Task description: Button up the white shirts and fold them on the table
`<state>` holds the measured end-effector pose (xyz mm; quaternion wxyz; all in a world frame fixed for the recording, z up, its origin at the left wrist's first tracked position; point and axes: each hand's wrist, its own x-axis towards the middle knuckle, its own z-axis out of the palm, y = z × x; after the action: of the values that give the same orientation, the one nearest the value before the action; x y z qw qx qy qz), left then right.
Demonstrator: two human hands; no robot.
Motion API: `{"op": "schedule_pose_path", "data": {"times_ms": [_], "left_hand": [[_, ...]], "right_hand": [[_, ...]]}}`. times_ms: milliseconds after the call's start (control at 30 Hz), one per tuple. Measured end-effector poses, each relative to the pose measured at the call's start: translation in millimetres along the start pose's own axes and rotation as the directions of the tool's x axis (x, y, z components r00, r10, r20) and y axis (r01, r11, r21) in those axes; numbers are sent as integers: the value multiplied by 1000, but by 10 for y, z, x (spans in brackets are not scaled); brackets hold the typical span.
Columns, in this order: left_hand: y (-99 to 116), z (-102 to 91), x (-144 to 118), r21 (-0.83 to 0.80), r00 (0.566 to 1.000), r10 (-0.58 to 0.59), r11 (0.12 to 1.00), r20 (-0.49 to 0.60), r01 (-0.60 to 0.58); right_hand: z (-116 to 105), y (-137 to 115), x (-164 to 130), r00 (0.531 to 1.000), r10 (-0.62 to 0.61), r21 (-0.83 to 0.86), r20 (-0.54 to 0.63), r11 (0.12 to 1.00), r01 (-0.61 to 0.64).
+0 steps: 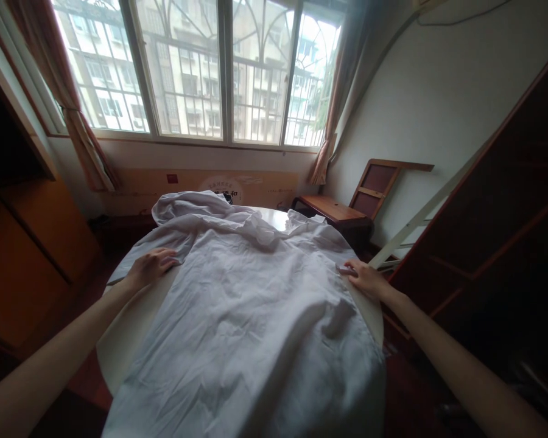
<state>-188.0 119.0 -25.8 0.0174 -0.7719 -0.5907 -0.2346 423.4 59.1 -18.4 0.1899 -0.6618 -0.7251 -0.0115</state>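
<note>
A wrinkled white shirt (251, 304) lies spread over a round white table (128, 331), its far part bunched up near the window side. My left hand (150, 266) rests on the shirt's left edge near the sleeve, fingers laid on the cloth. At the shirt's right edge, my right hand (364, 277) pinches the fabric between its fingertips. Both arms reach in from the bottom corners.
A wooden chair (347, 207) stands at the back right by the wall. Dark wooden furniture (497, 243) rises close on the right, an orange-brown cabinet (31, 255) on the left. A large window with curtains (80, 131) fills the far wall.
</note>
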Motion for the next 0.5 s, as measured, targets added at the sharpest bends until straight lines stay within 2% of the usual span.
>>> {"op": "schedule_pose_path", "data": {"times_ms": [167, 367, 433, 500], "left_hand": [[251, 37, 56, -12, 996, 86, 996, 40, -86], [444, 56, 129, 159, 992, 113, 980, 64, -121], [443, 24, 147, 213, 996, 93, 973, 14, -94], [408, -16, 143, 259, 994, 41, 966, -97, -15]], "right_hand": [[130, -101, 61, 994, -45, -241, -95, 970, 21], [115, -107, 91, 991, -87, -307, -98, 950, 53], [82, -65, 101, 985, -98, -309, -139, 950, 51], [61, 2, 118, 969, -88, -288, -233, 957, 18]]}}
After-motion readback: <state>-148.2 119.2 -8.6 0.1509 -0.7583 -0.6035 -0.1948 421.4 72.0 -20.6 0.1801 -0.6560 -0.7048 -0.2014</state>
